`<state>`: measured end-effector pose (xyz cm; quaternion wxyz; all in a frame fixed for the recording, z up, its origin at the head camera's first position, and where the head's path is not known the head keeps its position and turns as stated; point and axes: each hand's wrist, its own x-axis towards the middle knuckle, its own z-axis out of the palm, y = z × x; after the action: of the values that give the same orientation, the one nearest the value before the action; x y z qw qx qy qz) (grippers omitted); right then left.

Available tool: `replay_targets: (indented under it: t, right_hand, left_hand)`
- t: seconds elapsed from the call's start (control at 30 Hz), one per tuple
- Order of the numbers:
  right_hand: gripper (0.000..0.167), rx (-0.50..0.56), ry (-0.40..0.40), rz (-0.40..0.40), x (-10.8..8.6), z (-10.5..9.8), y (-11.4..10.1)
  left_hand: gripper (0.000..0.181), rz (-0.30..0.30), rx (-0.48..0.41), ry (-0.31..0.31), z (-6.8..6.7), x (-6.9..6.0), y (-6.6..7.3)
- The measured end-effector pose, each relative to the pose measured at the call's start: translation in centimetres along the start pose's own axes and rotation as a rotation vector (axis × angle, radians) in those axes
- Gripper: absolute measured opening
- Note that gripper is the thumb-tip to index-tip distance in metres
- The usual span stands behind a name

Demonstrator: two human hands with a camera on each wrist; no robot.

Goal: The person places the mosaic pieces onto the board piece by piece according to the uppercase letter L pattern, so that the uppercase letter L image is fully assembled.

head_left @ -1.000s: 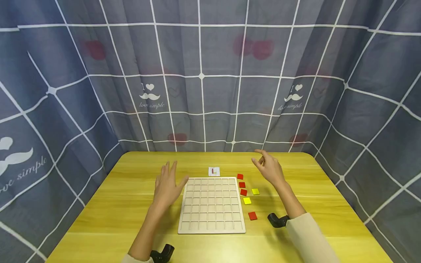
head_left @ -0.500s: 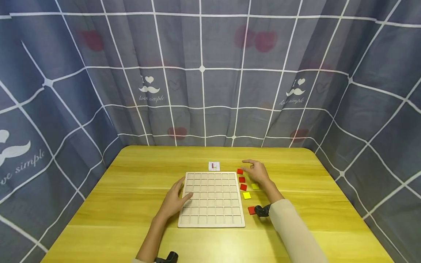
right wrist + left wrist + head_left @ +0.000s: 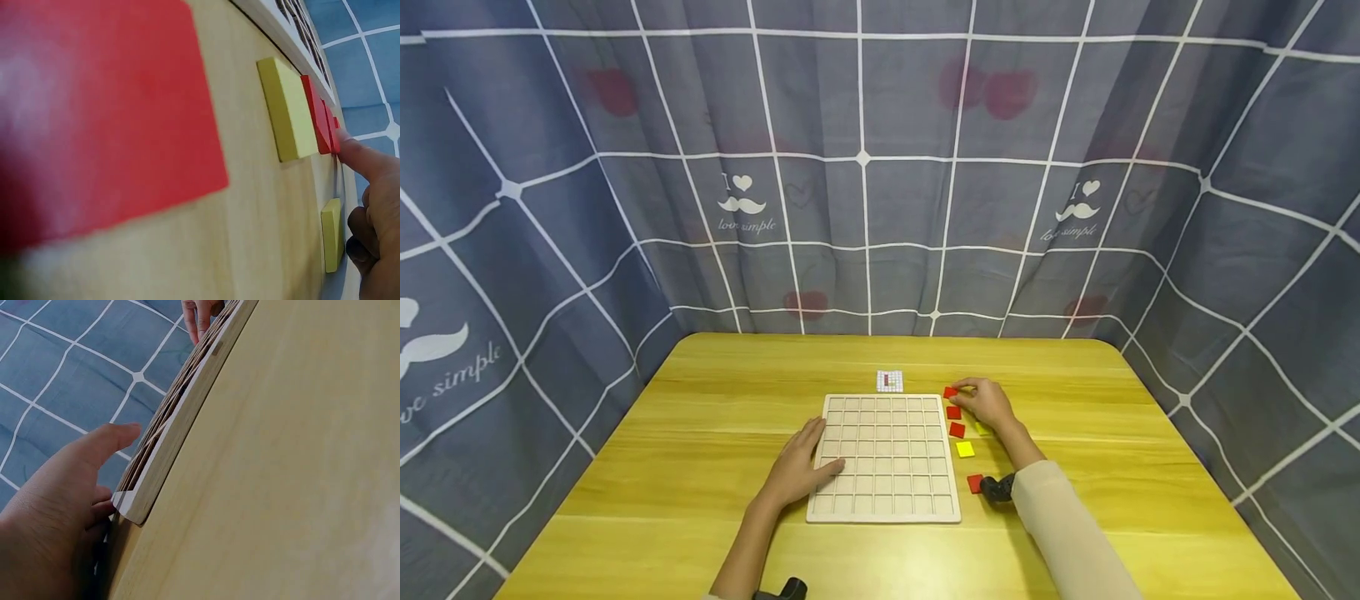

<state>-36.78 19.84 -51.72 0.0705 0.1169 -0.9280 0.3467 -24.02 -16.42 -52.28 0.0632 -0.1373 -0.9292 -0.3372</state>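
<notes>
A pale wooden board [image 3: 891, 458] with a grid of shallow square cells lies mid-table. Along its left edge rests my left hand [image 3: 796, 468], thumb reaching over the top face; in the left wrist view the fingers sit by the board's corner. My right hand [image 3: 988, 404] pinches the farthest red square tile [image 3: 950, 392] between thumb and forefinger, beyond the board's right edge. Two more red tiles [image 3: 953, 412] line up just nearer. A yellow tile [image 3: 965, 450] lies below them, and another yellow tile [image 3: 333, 234] lies beneath the right hand, partly hidden in the head view.
One more red tile [image 3: 974, 483] lies by the right wrist's black camera mount [image 3: 997, 488], large in the right wrist view. Behind the board is a small printed grid card [image 3: 890, 382]. A grey-blue checked curtain [image 3: 895, 208] surrounds the wooden table [image 3: 647, 467].
My right hand has come down and left to the far red tile, its fingers closing around it. My left hand has come down from above onto the board's left edge.
</notes>
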Motion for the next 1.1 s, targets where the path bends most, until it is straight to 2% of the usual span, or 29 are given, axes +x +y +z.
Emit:
replay_targets:
  t: [0.17,0.37,0.5,0.6,0.73,0.9,1.1]
  right_hand:
    - [0.031,-0.004,0.041,0.005,0.0,-0.3,-1.2]
    - [0.032,0.076,0.094,-0.03,-0.1,-0.8,-5.3]
    - [0.031,0.122,0.114,-0.096,-0.1,0.1,-8.0]
    - [0.031,0.109,0.116,-0.165,0.0,1.6,-9.3]
    - [0.032,0.086,0.069,-0.2,-0.1,3.9,-10.5]
    - [0.031,0.076,-0.032,-0.173,-0.5,6.4,-11.1]
    - [0.028,0.086,-0.132,-0.155,-0.8,8.2,-11.1]
  left_hand:
    - [0.085,-0.005,0.035,-0.002,0.2,0.0,-0.3]
    - [0.083,-0.009,0.037,-0.003,0.1,-0.1,-0.3]
    - [0.083,-0.012,0.038,-0.012,0.0,-0.1,-0.2]
    - [0.083,-0.008,0.04,-0.012,0.0,-0.1,-0.2]
    - [0.082,-0.005,0.042,-0.005,0.1,0.0,-0.2]
    - [0.081,-0.001,0.047,-0.004,0.1,0.0,-0.2]
    - [0.079,0.001,0.065,-0.006,0.2,0.0,-0.3]
